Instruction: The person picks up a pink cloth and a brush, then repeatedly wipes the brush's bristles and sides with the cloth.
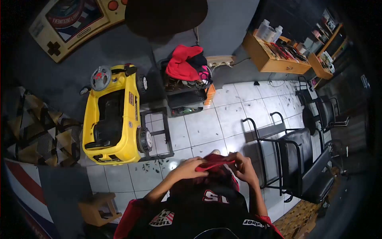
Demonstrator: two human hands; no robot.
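Observation:
Just in front of my black jersey (187,213), a piece of red cloth (215,162) is stretched between my two hands. My left hand (188,168) is closed on its left end, with the fingers pressed over the edge. My right hand (244,171) pinches the other end near the top. More dark red fabric hangs below the cloth, and I cannot make out whether it is one piece with it or my own clothing.
A yellow toy car (109,115) stands at left on white tiles. Red clothing (183,61) tops a black rack (185,98) ahead. Black metal-framed chairs (296,159) are close on my right. A wooden stool (97,209) is at lower left, a wooden counter (274,63) far right. Dark bits litter the floor.

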